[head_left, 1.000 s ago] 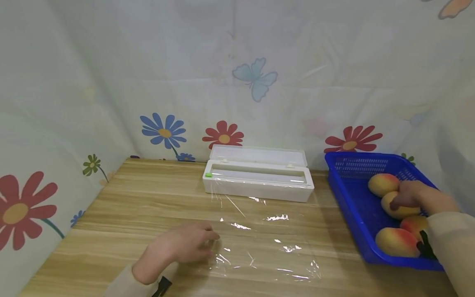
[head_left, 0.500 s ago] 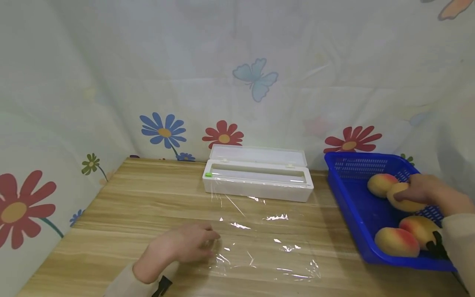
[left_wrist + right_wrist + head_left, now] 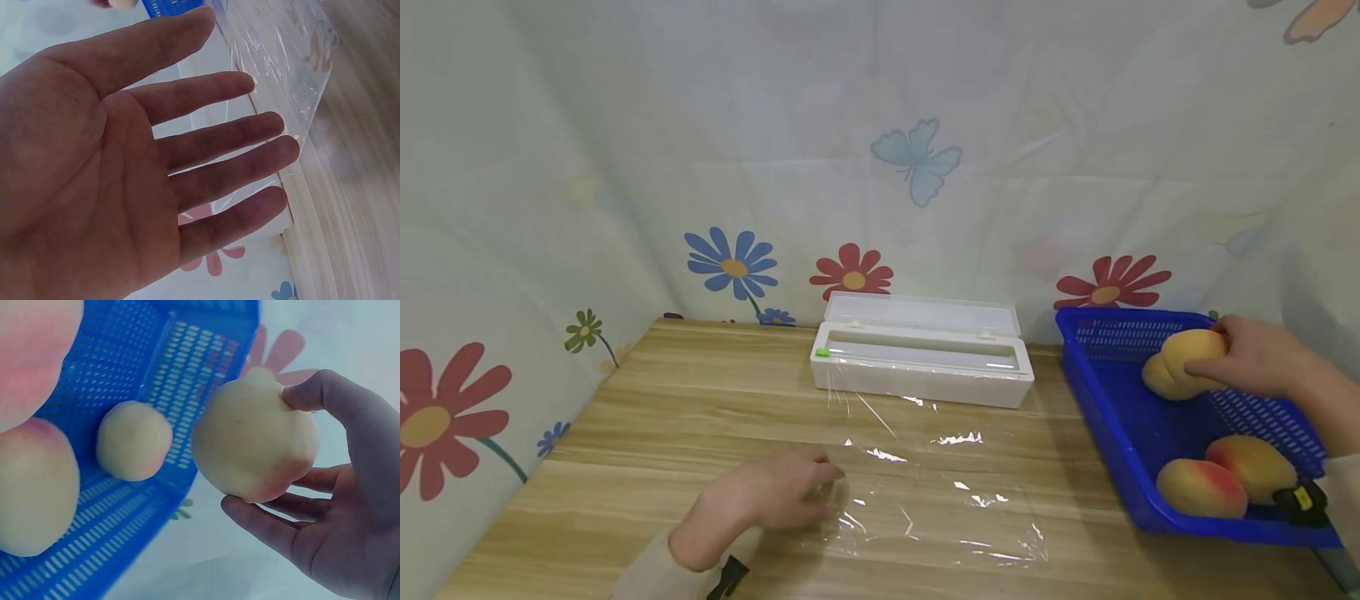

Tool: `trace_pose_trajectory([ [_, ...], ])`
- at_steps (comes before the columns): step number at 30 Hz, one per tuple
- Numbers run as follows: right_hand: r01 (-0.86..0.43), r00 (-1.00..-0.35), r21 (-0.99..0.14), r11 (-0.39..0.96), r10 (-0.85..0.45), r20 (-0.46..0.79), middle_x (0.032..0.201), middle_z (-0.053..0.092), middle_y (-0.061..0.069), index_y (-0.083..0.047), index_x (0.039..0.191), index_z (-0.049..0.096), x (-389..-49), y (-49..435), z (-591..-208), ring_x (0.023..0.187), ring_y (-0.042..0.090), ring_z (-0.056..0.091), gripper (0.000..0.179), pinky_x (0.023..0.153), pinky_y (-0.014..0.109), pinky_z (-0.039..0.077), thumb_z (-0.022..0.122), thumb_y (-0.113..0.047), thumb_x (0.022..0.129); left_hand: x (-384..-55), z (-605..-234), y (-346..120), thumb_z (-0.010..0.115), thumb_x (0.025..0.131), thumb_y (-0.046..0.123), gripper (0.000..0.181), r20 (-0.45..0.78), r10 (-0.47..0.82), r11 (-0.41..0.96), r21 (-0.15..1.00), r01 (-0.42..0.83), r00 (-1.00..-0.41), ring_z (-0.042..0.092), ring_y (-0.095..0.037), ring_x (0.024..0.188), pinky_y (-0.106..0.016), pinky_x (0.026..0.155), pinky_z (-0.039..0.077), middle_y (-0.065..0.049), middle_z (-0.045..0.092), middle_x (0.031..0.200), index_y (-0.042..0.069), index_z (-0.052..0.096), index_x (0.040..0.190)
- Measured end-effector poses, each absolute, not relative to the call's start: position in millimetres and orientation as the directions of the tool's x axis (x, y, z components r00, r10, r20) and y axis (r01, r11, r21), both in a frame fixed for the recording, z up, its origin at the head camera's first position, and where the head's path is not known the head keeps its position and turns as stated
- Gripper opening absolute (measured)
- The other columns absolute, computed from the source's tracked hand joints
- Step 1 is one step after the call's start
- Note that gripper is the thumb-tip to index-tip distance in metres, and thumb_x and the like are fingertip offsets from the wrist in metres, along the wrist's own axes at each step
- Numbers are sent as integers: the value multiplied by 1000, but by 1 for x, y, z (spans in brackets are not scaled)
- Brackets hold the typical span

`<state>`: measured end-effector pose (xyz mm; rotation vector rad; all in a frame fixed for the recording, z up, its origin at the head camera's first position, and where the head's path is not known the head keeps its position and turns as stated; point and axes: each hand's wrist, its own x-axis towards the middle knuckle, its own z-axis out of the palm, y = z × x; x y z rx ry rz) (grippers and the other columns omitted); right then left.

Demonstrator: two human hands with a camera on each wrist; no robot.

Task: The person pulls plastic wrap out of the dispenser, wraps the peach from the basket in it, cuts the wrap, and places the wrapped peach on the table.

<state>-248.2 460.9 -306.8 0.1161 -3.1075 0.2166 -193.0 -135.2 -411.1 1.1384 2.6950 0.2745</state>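
Observation:
My right hand [image 3: 1262,357] grips a yellow peach [image 3: 1193,346] with a pink blush, thumb on one side and fingers on the other. In the right wrist view this peach [image 3: 253,440] is lifted above the basket. Another peach [image 3: 1163,382] sits behind it in the blue basket [image 3: 1101,421], and two more peaches [image 3: 1201,489] lie at the near end. Over the table my left hand [image 3: 775,490] has its fingers extended and holds nothing, as its bare palm [image 3: 125,181] shows. Clear cling film [image 3: 925,500] lies spread just right of its fingertips.
A white cling film dispenser [image 3: 921,379] with its lid raised stands at the back of the wooden table [image 3: 700,400]. The film runs from its front toward me. A flower-printed cloth [image 3: 760,125] hangs behind the table and at its sides.
The right hand has raised the peach from the basket's right side, moving it up and slightly back over the rear peach. The left hand has stayed in place.

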Motion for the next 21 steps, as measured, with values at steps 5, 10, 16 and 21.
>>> trace_pose_trajectory([
  [5, -96, -994, -142, 985, -88, 65, 92, 62, 31, 28, 120, 41, -242, 446, -298, 77, 39, 59, 78, 68, 55, 52, 76, -35, 89, -193, -411, -134, 76, 92, 29, 45, -120, 716, 692, 251, 677, -688, 62, -19, 101, -40, 90, 53, -4, 63, 113, 7, 67, 130],
  [10, -126, -988, -144, 982, -112, 102, 93, 64, 26, 24, 122, 46, -235, 428, -289, 79, 36, 60, 75, 66, 47, 51, 78, -35, 88, -195, -412, -133, 75, 93, 30, 44, -133, 707, 702, 249, 667, -694, 62, -21, 106, -42, 93, 53, -5, 63, 117, 8, 67, 131],
  [16, -215, -968, -132, 968, -194, 157, 97, 66, 20, 18, 124, 51, -231, 399, -286, 80, 31, 60, 71, 65, 41, 49, 81, -33, 86, -195, -413, -132, 74, 94, 30, 45, -136, 703, 706, 246, 664, -698, 62, -23, 110, -43, 95, 52, -6, 64, 120, 9, 67, 132],
  [21, -257, -955, -142, 956, -229, 191, 105, 64, 26, 17, 127, 51, -228, 376, -287, 85, 35, 60, 72, 70, 48, 50, 82, -32, 84, -196, -415, -134, 76, 93, 30, 44, -118, 715, 694, 245, 677, -689, 63, -23, 109, -42, 94, 52, -6, 64, 119, 8, 68, 130],
])
